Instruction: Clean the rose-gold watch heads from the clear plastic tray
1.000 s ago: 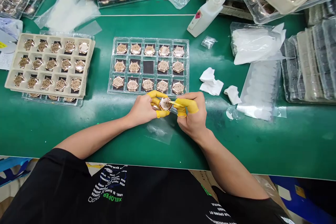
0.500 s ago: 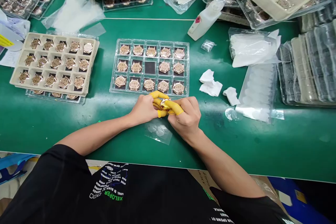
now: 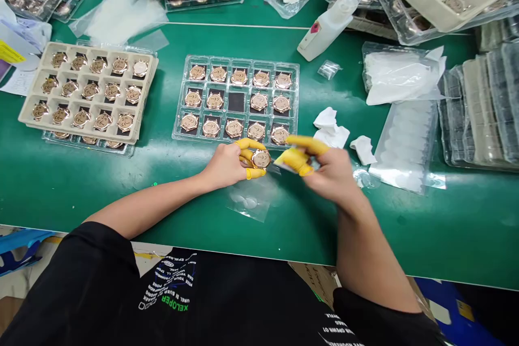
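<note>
My left hand (image 3: 227, 165) grips a rose-gold watch case (image 3: 261, 159) by its edge, with yellow finger cots on the fingertips. My right hand (image 3: 328, 170), also wearing yellow finger cots, is blurred and a little apart to the right of the watch. A thin pale piece of film (image 3: 285, 166) seems pinched in its fingers. Just above both hands lies a clear blister tray (image 3: 235, 101) holding several rose-gold watch cases, with one dark compartment bare. A clear film sheet (image 3: 248, 201) lies on the mat below the watch.
A beige tray (image 3: 101, 51) of watch cases sits on the green mat (image 3: 194, 221) to the left. Stacked trays fill the back. White wipes (image 3: 330, 128), a plastic spray bottle (image 3: 328, 27) and bagged clear packaging lie to the right.
My right hand has pulled away from the watch to the right, taking the pale film piece with it. My left hand still holds the watch, which now shows more clearly.
</note>
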`<action>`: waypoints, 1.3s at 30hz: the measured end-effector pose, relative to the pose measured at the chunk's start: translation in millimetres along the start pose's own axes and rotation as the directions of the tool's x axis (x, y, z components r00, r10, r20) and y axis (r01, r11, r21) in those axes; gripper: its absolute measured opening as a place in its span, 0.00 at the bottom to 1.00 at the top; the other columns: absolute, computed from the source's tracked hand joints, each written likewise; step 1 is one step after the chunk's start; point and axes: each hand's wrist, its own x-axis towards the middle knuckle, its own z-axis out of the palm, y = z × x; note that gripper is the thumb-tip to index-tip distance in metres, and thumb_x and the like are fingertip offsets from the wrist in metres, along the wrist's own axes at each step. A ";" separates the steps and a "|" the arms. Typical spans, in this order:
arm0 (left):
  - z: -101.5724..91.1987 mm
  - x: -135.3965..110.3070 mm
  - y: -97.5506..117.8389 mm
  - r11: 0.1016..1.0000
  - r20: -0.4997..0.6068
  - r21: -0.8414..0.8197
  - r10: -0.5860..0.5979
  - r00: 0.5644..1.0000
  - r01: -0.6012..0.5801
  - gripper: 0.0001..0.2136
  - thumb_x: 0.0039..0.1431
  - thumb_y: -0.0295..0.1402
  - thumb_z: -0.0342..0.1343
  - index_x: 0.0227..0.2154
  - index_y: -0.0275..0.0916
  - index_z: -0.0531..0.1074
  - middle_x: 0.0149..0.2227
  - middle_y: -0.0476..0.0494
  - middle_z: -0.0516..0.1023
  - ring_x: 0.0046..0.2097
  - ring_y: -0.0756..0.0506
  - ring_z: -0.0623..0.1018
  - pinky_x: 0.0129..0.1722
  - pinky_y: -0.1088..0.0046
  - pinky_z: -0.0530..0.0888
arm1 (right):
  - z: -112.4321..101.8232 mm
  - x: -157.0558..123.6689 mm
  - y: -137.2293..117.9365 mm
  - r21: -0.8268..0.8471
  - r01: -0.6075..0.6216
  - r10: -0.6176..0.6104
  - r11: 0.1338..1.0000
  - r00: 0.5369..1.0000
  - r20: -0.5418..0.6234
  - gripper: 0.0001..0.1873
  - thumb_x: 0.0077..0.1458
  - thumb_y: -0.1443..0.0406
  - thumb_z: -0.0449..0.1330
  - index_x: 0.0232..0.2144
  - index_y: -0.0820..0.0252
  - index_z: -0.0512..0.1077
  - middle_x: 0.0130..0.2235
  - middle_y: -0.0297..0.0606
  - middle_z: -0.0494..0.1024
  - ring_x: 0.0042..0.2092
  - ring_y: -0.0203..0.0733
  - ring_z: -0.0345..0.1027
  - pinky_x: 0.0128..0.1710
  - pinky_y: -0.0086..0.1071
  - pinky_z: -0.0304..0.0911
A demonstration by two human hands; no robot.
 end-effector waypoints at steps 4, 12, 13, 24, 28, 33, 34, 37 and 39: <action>-1.2 2.1 -3.4 1.000 -0.019 -0.006 0.025 0.999 -0.025 0.26 0.47 0.31 0.74 0.51 0.39 0.79 0.36 0.47 0.86 0.38 0.47 0.86 0.41 0.71 0.83 | -7.9 3.8 8.4 -0.236 -0.062 0.006 0.970 0.973 -0.229 0.25 0.61 0.58 0.65 0.59 0.54 0.75 0.49 0.48 0.81 0.48 0.54 0.71 0.49 0.51 0.68; 2.2 1.4 -8.1 0.994 0.013 -0.110 0.015 1.000 -0.014 0.29 0.48 0.30 0.74 0.56 0.42 0.79 0.39 0.47 0.88 0.42 0.45 0.88 0.47 0.68 0.86 | 33.3 17.1 -19.3 0.449 -0.295 0.332 0.843 0.943 -0.005 0.20 0.57 0.52 0.71 0.47 0.55 0.76 0.33 0.35 0.82 0.30 0.37 0.70 0.29 0.32 0.66; 2.5 1.7 -6.9 0.994 0.000 -0.112 0.000 1.000 0.000 0.33 0.48 0.30 0.75 0.59 0.42 0.77 0.40 0.46 0.88 0.43 0.44 0.88 0.47 0.67 0.86 | 31.3 26.2 -14.9 0.483 -0.308 0.360 0.820 0.933 -0.016 0.20 0.55 0.52 0.73 0.44 0.55 0.77 0.33 0.35 0.82 0.31 0.38 0.72 0.30 0.33 0.68; 5.4 0.7 -3.9 0.991 0.083 -0.120 -0.052 0.995 0.062 0.29 0.50 0.28 0.75 0.56 0.38 0.77 0.43 0.41 0.89 0.44 0.44 0.89 0.50 0.66 0.86 | 69.7 166.4 16.0 -0.092 -0.088 0.079 0.992 0.992 -0.095 0.11 0.58 0.58 0.70 0.37 0.58 0.75 0.41 0.47 0.78 0.46 0.55 0.72 0.46 0.52 0.72; 6.2 1.7 -7.4 0.996 0.090 -0.091 0.013 0.996 -0.005 0.26 0.52 0.28 0.73 0.55 0.37 0.77 0.42 0.42 0.89 0.45 0.45 0.89 0.54 0.65 0.85 | 51.1 150.8 -9.4 -0.214 0.007 -0.058 0.977 0.971 -0.232 0.16 0.67 0.57 0.63 0.53 0.54 0.73 0.49 0.49 0.74 0.49 0.55 0.70 0.50 0.55 0.69; 4.8 1.2 -7.1 0.997 0.093 -0.081 0.028 0.995 -0.020 0.27 0.53 0.31 0.73 0.56 0.35 0.76 0.42 0.39 0.89 0.46 0.44 0.89 0.54 0.65 0.85 | 69.7 146.9 -8.2 -0.248 -0.003 -0.031 0.969 0.990 -0.134 0.15 0.64 0.57 0.66 0.50 0.55 0.75 0.45 0.46 0.73 0.49 0.56 0.69 0.52 0.56 0.70; 4.5 1.0 -7.1 0.997 0.089 -0.077 0.033 0.995 -0.027 0.27 0.53 0.32 0.73 0.56 0.35 0.77 0.42 0.39 0.89 0.45 0.43 0.89 0.54 0.65 0.85 | 76.6 149.2 -2.5 -0.255 -0.038 0.008 0.966 0.993 -0.118 0.13 0.63 0.57 0.67 0.47 0.56 0.76 0.44 0.46 0.72 0.49 0.56 0.69 0.52 0.57 0.70; 4.1 0.1 -7.4 0.997 0.085 -0.063 0.056 0.995 -0.050 0.25 0.54 0.31 0.72 0.56 0.35 0.77 0.43 0.40 0.89 0.45 0.44 0.89 0.53 0.66 0.85 | 81.8 156.7 4.2 -0.206 -0.130 0.088 0.970 0.976 -0.200 0.17 0.62 0.52 0.67 0.44 0.58 0.76 0.44 0.48 0.71 0.50 0.59 0.70 0.53 0.60 0.69; 4.1 -0.2 -8.0 0.997 0.090 -0.047 0.071 0.993 -0.067 0.25 0.54 0.31 0.72 0.56 0.37 0.77 0.42 0.42 0.90 0.45 0.45 0.89 0.53 0.67 0.85 | 66.9 155.9 -11.9 -0.052 -0.105 0.084 0.993 0.948 -0.306 0.24 0.68 0.45 0.57 0.51 0.56 0.74 0.47 0.49 0.71 0.51 0.57 0.72 0.54 0.59 0.70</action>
